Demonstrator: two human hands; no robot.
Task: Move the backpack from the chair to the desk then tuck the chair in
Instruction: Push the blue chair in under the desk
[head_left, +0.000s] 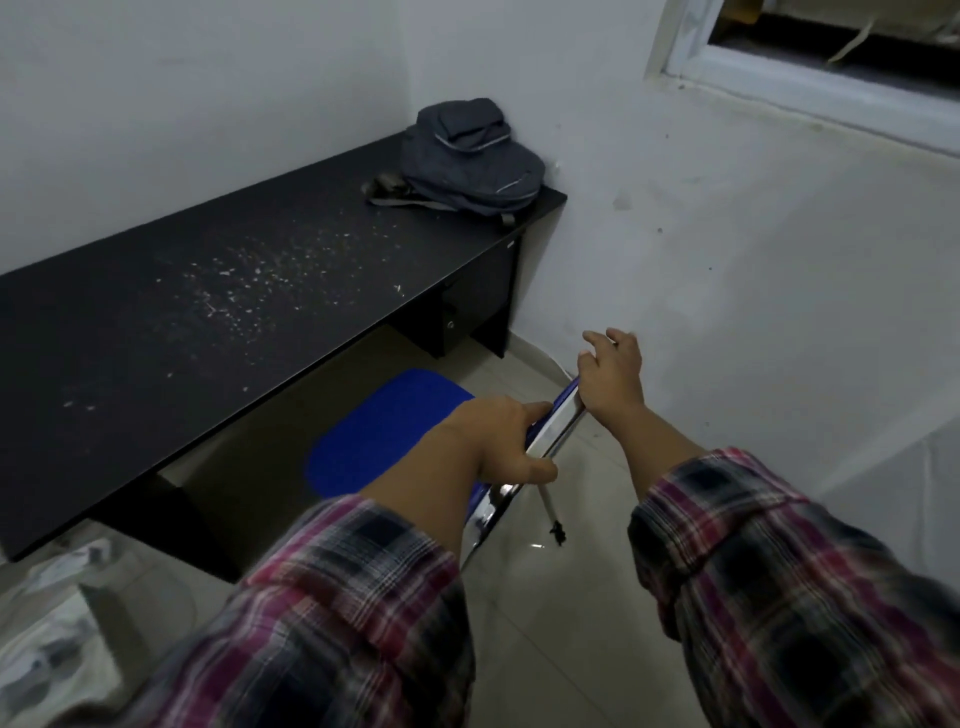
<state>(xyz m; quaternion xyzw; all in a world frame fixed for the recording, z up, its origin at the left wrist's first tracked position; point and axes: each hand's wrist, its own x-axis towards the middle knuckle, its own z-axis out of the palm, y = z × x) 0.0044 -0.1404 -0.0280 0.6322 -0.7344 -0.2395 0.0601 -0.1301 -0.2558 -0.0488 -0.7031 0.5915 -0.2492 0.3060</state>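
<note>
A dark grey backpack (470, 156) lies slumped on the far right end of the black desk (218, 291), against the wall corner. The chair's blue seat (379, 431) sits partly under the desk's front edge. My left hand (498, 441) is closed around the chrome top rail of the chair's backrest (550, 421). My right hand (610, 376) rests with its heel on the upper end of that rail, fingers spread and lifted off it. One chrome chair leg with a black foot (556, 525) shows below the backrest.
White walls close off the back and right; a window frame (779, 78) is at the upper right. The desk's drawer unit (467, 306) stands under its right end. White specks litter the desk top. Crumpled cloth or bags (52, 623) lie at the lower left on the tiled floor.
</note>
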